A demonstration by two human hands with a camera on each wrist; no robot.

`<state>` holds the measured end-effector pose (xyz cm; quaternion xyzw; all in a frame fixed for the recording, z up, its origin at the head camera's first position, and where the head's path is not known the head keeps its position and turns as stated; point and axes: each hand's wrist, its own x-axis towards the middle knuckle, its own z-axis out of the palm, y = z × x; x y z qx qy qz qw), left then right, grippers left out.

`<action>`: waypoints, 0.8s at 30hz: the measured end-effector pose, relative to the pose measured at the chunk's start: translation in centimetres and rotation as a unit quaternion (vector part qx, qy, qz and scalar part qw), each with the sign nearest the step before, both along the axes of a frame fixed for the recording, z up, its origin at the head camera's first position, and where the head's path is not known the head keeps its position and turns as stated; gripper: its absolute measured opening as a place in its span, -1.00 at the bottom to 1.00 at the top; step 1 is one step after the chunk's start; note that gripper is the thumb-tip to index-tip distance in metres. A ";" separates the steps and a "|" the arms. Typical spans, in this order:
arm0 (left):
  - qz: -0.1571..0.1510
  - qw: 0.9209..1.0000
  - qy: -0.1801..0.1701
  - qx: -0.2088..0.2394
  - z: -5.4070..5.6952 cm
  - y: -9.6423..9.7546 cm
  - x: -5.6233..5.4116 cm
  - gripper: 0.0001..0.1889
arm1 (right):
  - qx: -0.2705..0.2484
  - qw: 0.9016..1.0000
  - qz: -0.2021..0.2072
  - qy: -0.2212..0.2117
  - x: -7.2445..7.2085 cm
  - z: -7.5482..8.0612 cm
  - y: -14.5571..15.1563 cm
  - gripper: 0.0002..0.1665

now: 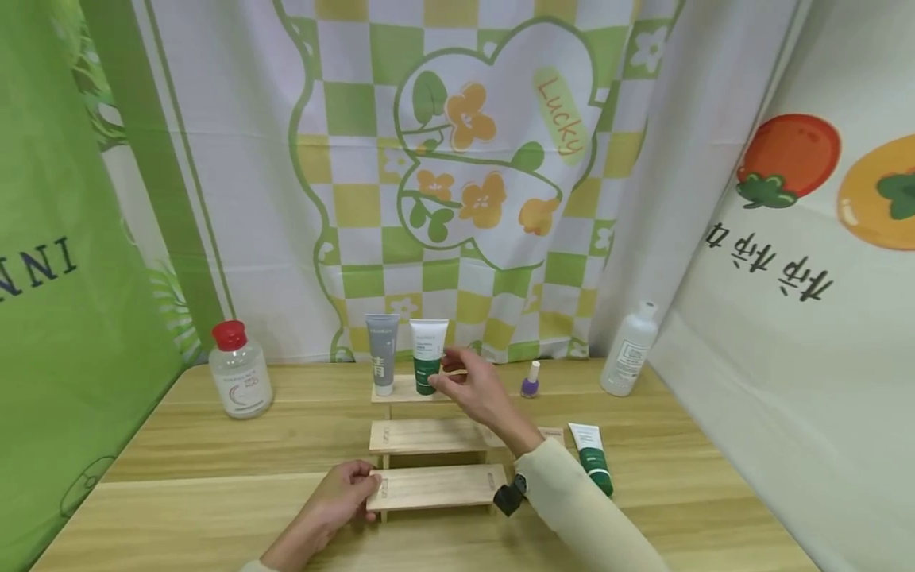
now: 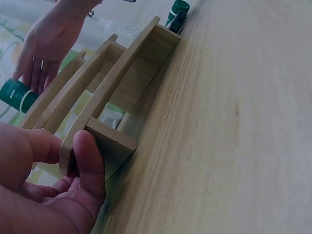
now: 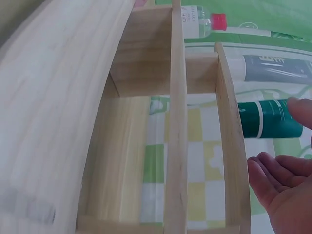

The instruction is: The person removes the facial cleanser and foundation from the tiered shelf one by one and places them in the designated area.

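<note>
A three-step wooden stand (image 1: 438, 488) sits on the table. My left hand (image 1: 343, 491) grips the left end of its lowest step, thumb and fingers about the board's corner, clear in the left wrist view (image 2: 63, 195). On the top step a white-and-green squeeze tube (image 1: 427, 342) stands upright on its cap. My right hand (image 1: 475, 385) holds this tube, thumb over its lower front and fingers at its right side. The right wrist view shows the thumb on the green part (image 3: 273, 119). Left of it a grey squeeze tube (image 1: 382, 349) stands upright.
A second white-and-green tube (image 1: 592, 461) lies right of the stand. Behind it stands a small purple nail polish bottle (image 1: 530, 387). A white bottle (image 1: 631, 349) is at the back right, a clear red-capped bottle (image 1: 241, 377) at the left. Patterned curtains (image 1: 357, 159) enclose the table.
</note>
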<state>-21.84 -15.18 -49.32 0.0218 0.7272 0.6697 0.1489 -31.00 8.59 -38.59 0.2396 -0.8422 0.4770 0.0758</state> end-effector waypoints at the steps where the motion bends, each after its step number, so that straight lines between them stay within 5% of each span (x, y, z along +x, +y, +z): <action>1: 0.000 1.000 0.000 0.001 0.0 0.0 0.0 -0.61 | -0.001 1.000 0.002 -0.003 0.0 0.0 -0.2 -0.33; 24: 0.014 1.000 -0.001 -0.009 -0.1 0.2 0.1 -0.63 | -0.032 0.998 -0.008 0.050 -0.1 -0.9 -1.4 -0.58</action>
